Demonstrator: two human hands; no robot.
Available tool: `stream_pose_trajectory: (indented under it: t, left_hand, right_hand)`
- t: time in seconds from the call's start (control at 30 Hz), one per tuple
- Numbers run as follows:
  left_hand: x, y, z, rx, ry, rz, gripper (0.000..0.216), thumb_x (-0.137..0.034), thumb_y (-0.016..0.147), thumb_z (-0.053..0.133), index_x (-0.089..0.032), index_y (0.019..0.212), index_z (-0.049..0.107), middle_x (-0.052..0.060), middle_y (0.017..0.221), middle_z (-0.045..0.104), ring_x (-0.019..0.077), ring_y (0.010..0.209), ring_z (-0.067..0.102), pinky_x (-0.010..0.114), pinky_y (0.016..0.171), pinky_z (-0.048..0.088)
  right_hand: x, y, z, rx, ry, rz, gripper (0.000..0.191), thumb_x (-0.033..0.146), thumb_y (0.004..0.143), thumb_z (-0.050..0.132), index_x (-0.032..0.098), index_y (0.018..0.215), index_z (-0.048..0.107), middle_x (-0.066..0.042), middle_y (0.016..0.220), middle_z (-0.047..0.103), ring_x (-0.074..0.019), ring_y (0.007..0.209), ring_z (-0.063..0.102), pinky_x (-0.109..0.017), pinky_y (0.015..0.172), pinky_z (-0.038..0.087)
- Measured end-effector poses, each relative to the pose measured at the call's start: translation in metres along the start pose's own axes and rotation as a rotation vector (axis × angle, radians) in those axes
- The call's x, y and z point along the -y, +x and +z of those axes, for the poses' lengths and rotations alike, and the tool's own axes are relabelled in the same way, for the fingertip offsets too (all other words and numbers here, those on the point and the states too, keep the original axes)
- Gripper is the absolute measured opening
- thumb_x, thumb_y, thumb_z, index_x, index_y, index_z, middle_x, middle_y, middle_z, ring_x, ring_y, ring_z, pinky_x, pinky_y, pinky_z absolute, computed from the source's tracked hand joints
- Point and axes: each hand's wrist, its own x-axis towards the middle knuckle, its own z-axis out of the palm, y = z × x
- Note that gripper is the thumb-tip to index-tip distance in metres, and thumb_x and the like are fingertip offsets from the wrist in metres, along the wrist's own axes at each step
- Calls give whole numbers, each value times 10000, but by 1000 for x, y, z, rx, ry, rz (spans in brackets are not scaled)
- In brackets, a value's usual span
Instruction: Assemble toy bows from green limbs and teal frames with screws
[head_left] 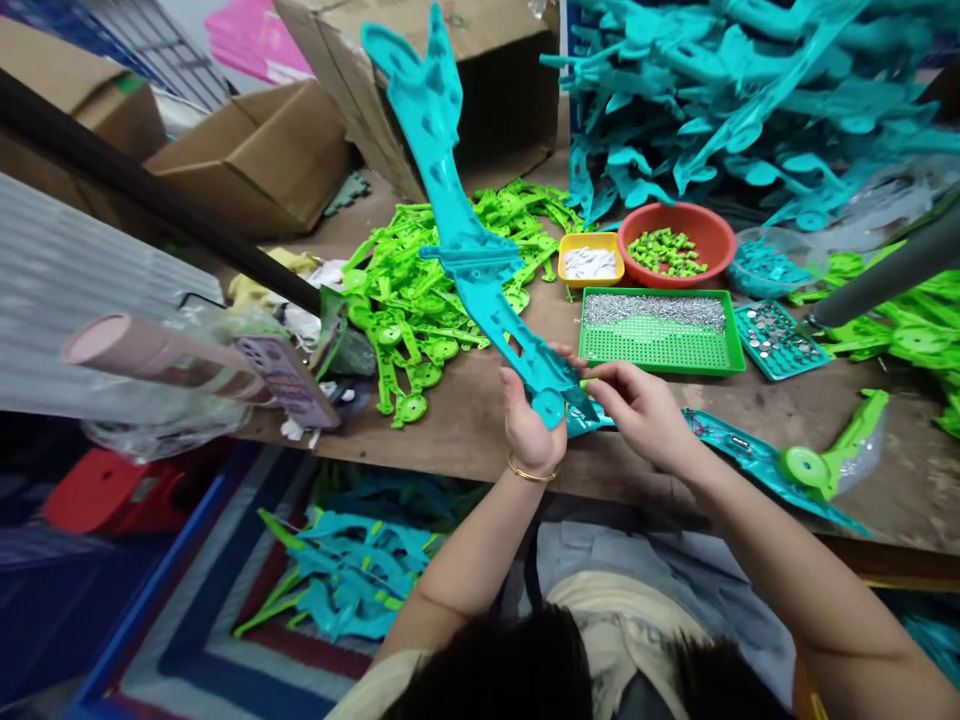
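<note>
My left hand point(527, 425) is closed round the lower end of a long teal plastic part point(457, 215), which stands tilted up and away over the table. My right hand point(634, 405) pinches a small green piece point(587, 384) right at the part's round lower end. Under my right forearm a teal part with a green arm point(814, 465) attached lies flat on the wooden table point(465, 430).
A heap of green plastic parts point(420, 290) lies left of centre, a big heap of teal parts point(735, 100) at the back right. A green tray of small metal pieces point(656, 330), a yellow tub point(590, 260), a red bowl point(675, 243), cardboard boxes point(255, 160) behind.
</note>
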Motion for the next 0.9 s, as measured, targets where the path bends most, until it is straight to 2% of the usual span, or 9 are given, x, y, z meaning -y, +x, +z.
stream_pose_trajectory:
  t: [0.13,0.27,0.4,0.57,0.67,0.8,0.83,0.9]
  left_hand:
    - [0,-8,2,50,-113,35,445,-662,868,430,-285,1055,574,18,913,669,202,929,672,357,818,540]
    - [-3,-12,4,60,-108,27,482,-686,849,438,-265,1046,565,40,933,668,219,923,671,373,814,538]
    - [-1,-15,1,65,-92,49,470,-680,857,431,-279,1074,543,29,948,652,212,916,669,384,832,526]
    - [1,-14,-3,94,-92,51,503,-687,823,496,-232,1028,564,59,969,637,234,948,655,381,835,521]
    - [-2,-14,-2,137,-172,34,497,-659,826,528,-251,1106,571,41,962,641,222,924,659,394,864,518]
    - [1,-19,8,142,-230,36,515,-656,835,524,-301,1207,564,30,1013,666,202,946,656,396,931,500]
    - [0,-19,9,144,-226,32,520,-660,821,544,-306,1201,576,32,1047,670,206,984,649,385,942,495]
    - [-10,-11,6,147,-214,32,557,-703,777,564,-308,1168,603,35,1106,671,223,1064,622,369,936,497]
  right_hand:
    - [-1,-2,-2,-26,-50,4,207,374,891,537,187,835,604,4,700,607,-117,630,522,-244,572,396]
    - [1,-4,-4,-10,-58,-6,198,367,885,549,186,845,620,-7,732,634,-126,650,549,-250,587,420]
    - [-2,-11,5,-3,-23,-16,212,386,892,548,195,928,634,-30,779,666,-143,678,606,-257,598,471]
    - [-2,-15,17,-86,95,54,229,403,886,555,187,911,624,-20,753,655,-121,560,604,-249,541,487]
    - [-1,-11,10,-57,160,116,268,448,847,602,182,859,637,5,671,620,-112,516,569,-244,517,469]
    - [-10,-5,-3,-82,233,125,391,551,871,528,197,975,660,-21,822,652,-142,752,616,-260,686,505]
    - [-14,-5,-5,-65,225,126,416,567,887,489,203,1002,655,-18,815,644,-144,769,608,-260,693,496]
    - [-20,-9,-12,3,187,142,446,586,902,439,203,991,649,-1,722,601,-134,679,562,-248,616,457]
